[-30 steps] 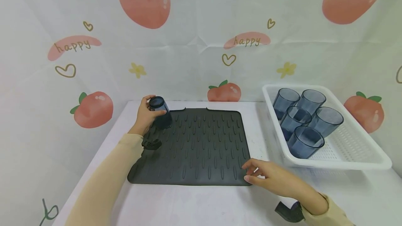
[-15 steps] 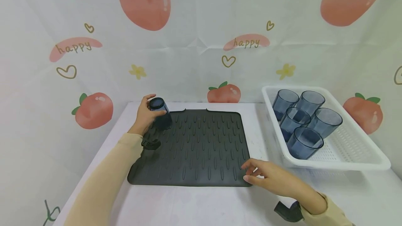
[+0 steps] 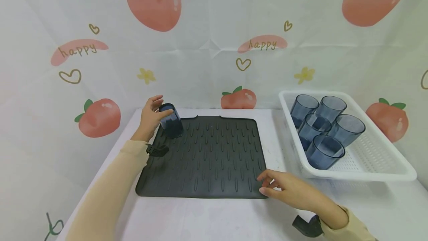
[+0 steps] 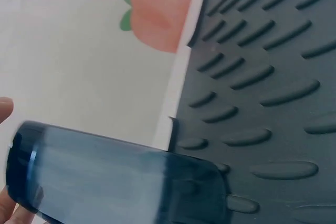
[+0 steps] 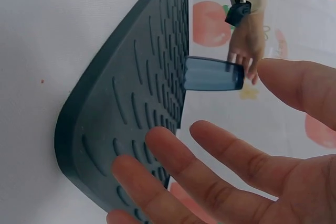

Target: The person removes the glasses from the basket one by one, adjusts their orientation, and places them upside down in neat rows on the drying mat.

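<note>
One glass [image 3: 172, 124] stands inverted, far left on the mat [image 3: 207, 163]; five glasses [image 3: 322, 154] in the basket [image 3: 378, 177] appear outstanding. Left hand [image 3: 149, 117]: fingers loose, contact unclear. Right hand [image 3: 285, 189]: relaxed, empty.

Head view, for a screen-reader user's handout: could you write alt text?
A person's left hand is at a blue glass on the far left corner of a black ridged mat; the right hand is at its near right corner. Five similar glasses sit in a white basket.
</note>
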A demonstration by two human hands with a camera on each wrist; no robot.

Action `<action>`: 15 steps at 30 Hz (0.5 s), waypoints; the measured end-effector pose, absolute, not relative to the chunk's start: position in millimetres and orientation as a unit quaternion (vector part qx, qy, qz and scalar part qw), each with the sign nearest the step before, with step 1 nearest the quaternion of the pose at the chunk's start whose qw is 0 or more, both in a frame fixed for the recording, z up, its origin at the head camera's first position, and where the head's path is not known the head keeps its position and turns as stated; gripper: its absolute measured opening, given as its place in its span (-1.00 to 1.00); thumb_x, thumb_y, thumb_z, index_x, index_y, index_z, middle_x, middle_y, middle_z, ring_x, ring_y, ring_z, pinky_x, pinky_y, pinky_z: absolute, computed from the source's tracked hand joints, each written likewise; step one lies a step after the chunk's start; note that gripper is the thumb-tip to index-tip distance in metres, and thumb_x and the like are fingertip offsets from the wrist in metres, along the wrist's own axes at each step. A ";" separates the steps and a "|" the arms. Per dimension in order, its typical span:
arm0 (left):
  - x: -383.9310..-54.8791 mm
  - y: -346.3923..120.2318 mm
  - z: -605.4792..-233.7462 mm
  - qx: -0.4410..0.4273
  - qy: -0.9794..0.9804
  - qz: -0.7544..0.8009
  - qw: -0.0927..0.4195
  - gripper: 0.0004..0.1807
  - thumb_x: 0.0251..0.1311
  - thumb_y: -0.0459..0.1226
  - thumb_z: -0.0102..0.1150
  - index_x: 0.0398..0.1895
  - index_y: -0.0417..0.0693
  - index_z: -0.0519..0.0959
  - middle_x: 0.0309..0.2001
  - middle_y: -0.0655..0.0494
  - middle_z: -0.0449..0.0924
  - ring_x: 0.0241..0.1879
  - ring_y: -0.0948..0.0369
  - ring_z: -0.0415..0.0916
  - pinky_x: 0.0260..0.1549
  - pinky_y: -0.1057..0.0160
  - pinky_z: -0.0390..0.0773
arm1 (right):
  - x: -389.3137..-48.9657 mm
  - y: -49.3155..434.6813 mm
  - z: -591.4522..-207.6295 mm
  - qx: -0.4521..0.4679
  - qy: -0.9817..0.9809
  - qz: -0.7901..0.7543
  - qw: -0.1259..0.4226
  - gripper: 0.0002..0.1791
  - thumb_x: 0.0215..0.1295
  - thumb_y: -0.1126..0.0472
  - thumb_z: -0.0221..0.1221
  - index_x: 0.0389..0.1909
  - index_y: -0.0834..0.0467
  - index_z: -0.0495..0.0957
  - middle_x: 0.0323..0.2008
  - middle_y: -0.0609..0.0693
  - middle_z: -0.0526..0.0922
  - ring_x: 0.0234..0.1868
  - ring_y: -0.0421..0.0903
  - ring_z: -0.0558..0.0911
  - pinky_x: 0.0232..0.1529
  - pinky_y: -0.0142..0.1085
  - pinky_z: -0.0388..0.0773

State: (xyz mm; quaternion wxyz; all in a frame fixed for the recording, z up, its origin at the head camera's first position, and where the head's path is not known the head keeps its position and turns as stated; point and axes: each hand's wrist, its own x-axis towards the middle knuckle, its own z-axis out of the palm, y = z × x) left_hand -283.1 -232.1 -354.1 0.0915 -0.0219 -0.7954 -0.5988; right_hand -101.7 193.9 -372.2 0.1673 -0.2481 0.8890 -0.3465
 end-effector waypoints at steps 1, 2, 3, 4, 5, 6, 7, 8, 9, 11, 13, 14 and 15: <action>-282.6 -232.2 -352.3 -0.024 -0.794 -0.599 0.098 -0.23 0.17 -0.31 0.32 0.43 -0.04 0.19 0.43 -0.12 0.17 0.47 0.03 0.04 0.43 0.03 0.06 | -101.7 194.0 -372.7 -0.248 0.889 -0.346 0.168 -0.59 0.35 -0.14 0.12 0.03 0.06 0.52 -0.11 -0.16 0.65 -0.14 -0.24 0.62 -0.19 -0.19 0.59; -282.1 -232.3 -350.3 -0.025 -0.793 -0.600 0.105 -0.26 0.17 -0.31 0.32 0.41 -0.04 0.21 0.42 -0.11 0.19 0.47 0.04 0.06 0.44 0.06 0.04 | -101.6 193.9 -373.1 -0.247 0.889 -0.345 0.170 -0.58 0.35 -0.14 0.12 0.03 0.06 0.51 -0.10 -0.15 0.65 -0.14 -0.24 0.62 -0.19 -0.20 0.59; -281.1 -231.9 -348.1 -0.026 -0.791 -0.601 0.113 -0.28 0.17 -0.30 0.32 0.39 -0.03 0.24 0.41 -0.09 0.21 0.46 0.06 0.09 0.44 0.08 0.04 | -101.6 193.9 -373.5 -0.246 0.889 -0.346 0.171 -0.58 0.35 -0.14 0.12 0.04 0.06 0.51 -0.08 -0.13 0.65 -0.13 -0.23 0.62 -0.19 -0.20 0.59; -279.9 -231.4 -345.8 -0.027 -0.788 -0.602 0.123 -0.31 0.17 -0.31 0.32 0.37 -0.03 0.27 0.40 -0.09 0.23 0.44 0.08 0.11 0.44 0.10 0.04 | -101.6 193.7 -373.7 -0.245 0.889 -0.346 0.174 -0.57 0.35 -0.15 0.12 0.04 0.06 0.51 -0.08 -0.13 0.65 -0.13 -0.23 0.62 -0.19 -0.22 0.58; -278.4 -230.4 -343.1 -0.030 -0.787 -0.601 0.135 -0.34 0.17 -0.32 0.31 0.35 -0.04 0.30 0.38 -0.09 0.26 0.43 0.08 0.14 0.44 0.11 0.05 | -101.5 193.5 -373.8 -0.243 0.889 -0.347 0.177 -0.57 0.35 -0.15 0.12 0.04 0.07 0.51 -0.08 -0.12 0.64 -0.14 -0.23 0.61 -0.19 -0.22 0.58; -276.9 -229.2 -340.2 -0.033 -0.784 -0.601 0.149 -0.37 0.18 -0.33 0.30 0.33 -0.05 0.32 0.36 -0.09 0.28 0.41 0.10 0.18 0.43 0.12 0.07 | -101.3 193.3 -373.8 -0.242 0.888 -0.347 0.178 -0.57 0.35 -0.15 0.13 0.04 0.07 0.51 -0.09 -0.13 0.64 -0.14 -0.23 0.61 -0.19 -0.23 0.58; -274.9 -227.5 -337.1 -0.039 -0.782 -0.601 0.163 -0.39 0.18 -0.34 0.29 0.31 -0.07 0.35 0.35 -0.10 0.31 0.40 0.10 0.20 0.43 0.13 0.08 | -101.2 193.1 -373.7 -0.242 0.888 -0.347 0.179 -0.57 0.35 -0.15 0.13 0.04 0.07 0.51 -0.10 -0.14 0.64 -0.14 -0.23 0.61 -0.20 -0.23 0.57; -272.9 -225.6 -333.9 -0.046 -0.778 -0.601 0.175 -0.42 0.18 -0.35 0.28 0.29 -0.09 0.36 0.33 -0.10 0.33 0.38 0.11 0.23 0.42 0.14 0.10 | -101.1 192.9 -373.5 -0.241 0.888 -0.349 0.180 -0.57 0.35 -0.14 0.13 0.03 0.07 0.51 -0.11 -0.15 0.63 -0.14 -0.24 0.61 -0.20 -0.23 0.57; -270.9 -223.7 -330.9 -0.054 -0.773 -0.603 0.186 -0.44 0.19 -0.37 0.27 0.27 -0.11 0.38 0.31 -0.11 0.34 0.37 0.11 0.24 0.42 0.14 0.11 | -101.0 192.7 -373.3 -0.241 0.887 -0.350 0.179 -0.58 0.35 -0.14 0.13 0.03 0.08 0.51 -0.13 -0.16 0.63 -0.14 -0.23 0.61 -0.19 -0.22 0.57; -265.7 -218.6 -324.9 -0.074 -0.764 -0.609 0.199 -0.47 0.21 -0.40 0.24 0.26 -0.17 0.38 0.29 -0.14 0.35 0.36 0.10 0.26 0.41 0.11 0.13 | -100.8 192.5 -372.9 -0.241 0.887 -0.351 0.178 -0.59 0.35 -0.13 0.14 0.02 0.08 0.52 -0.15 -0.18 0.62 -0.14 -0.23 0.61 -0.19 -0.20 0.57; -260.3 -212.9 -320.6 -0.092 -0.756 -0.617 0.199 -0.49 0.22 -0.42 0.21 0.25 -0.20 0.38 0.28 -0.14 0.37 0.35 0.08 0.28 0.39 0.09 0.17 | -100.9 192.3 -373.0 -0.241 0.887 -0.351 0.178 -0.59 0.35 -0.12 0.14 0.02 0.08 0.52 -0.16 -0.19 0.61 -0.14 -0.23 0.62 -0.19 -0.20 0.57; -258.1 -210.4 -319.8 -0.102 -0.753 -0.621 0.194 -0.50 0.24 -0.42 0.20 0.26 -0.21 0.38 0.27 -0.13 0.38 0.34 0.06 0.29 0.38 0.08 0.19 | -100.9 192.2 -373.0 -0.240 0.887 -0.351 0.178 -0.59 0.35 -0.12 0.14 0.02 0.08 0.52 -0.16 -0.19 0.61 -0.14 -0.22 0.62 -0.19 -0.20 0.57; -256.1 -207.9 -319.5 -0.115 -0.750 -0.624 0.188 -0.50 0.25 -0.43 0.18 0.27 -0.22 0.37 0.27 -0.14 0.38 0.33 0.04 0.30 0.36 0.06 0.22 | -101.0 192.1 -373.1 -0.240 0.887 -0.352 0.179 -0.59 0.35 -0.12 0.14 0.02 0.08 0.52 -0.16 -0.19 0.61 -0.14 -0.22 0.62 -0.19 -0.19 0.57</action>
